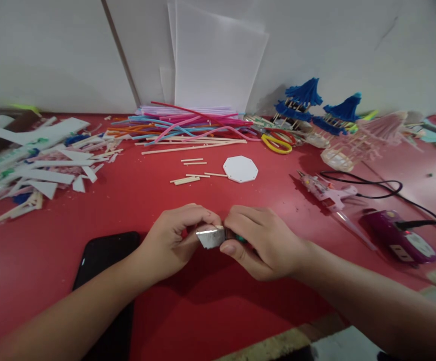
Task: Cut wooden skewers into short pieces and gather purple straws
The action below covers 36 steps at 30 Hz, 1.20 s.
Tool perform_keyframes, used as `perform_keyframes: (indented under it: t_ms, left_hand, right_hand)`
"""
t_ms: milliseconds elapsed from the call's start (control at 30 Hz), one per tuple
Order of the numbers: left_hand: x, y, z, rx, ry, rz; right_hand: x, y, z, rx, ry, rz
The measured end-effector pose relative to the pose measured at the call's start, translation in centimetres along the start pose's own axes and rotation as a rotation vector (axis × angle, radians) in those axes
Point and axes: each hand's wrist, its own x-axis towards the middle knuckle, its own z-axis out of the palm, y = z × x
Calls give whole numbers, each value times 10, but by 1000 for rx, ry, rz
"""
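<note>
My right hand (265, 243) is closed around the handle of a cutting tool, whose broad metal blade (210, 237) points left. Just left of the blade, my left hand (178, 235) is closed, its thumb and index finger pinched near the blade; what they hold is mostly hidden, with a small pale end at the blade's top edge. Beyond the hands, a white octagonal piece (241, 169) with small holes lies on the red table (157, 200). Several short wooden sticks (185, 180) lie to its left, one touching its edge.
A black phone (107, 255) lies under my left forearm. White scraps (52, 175) heap at left. Pipe cleaners (191, 120) and yellow-handled scissors (277, 144) are at the back. A glue gun (326, 193) and purple power box (402, 238) sit right, below blue-roofed models (302, 98).
</note>
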Motion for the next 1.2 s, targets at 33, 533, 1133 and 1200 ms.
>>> perform_keyframes:
  t_ms: [33,533,1133,1200]
  left_hand:
    - [0,0,0,3,0,-2]
    - [0,0,1,-19,-18,-28]
    - [-1,2,-4,-26,-71,19]
    - [-2,3,-3,-29,-71,25]
  right_hand:
    - [0,0,0,0,-3,1]
    - [-2,3,0,78,-16,-5]
    - [-2,3,1,150,-46,-8]
    - [-3,3,3,153,-21,-24]
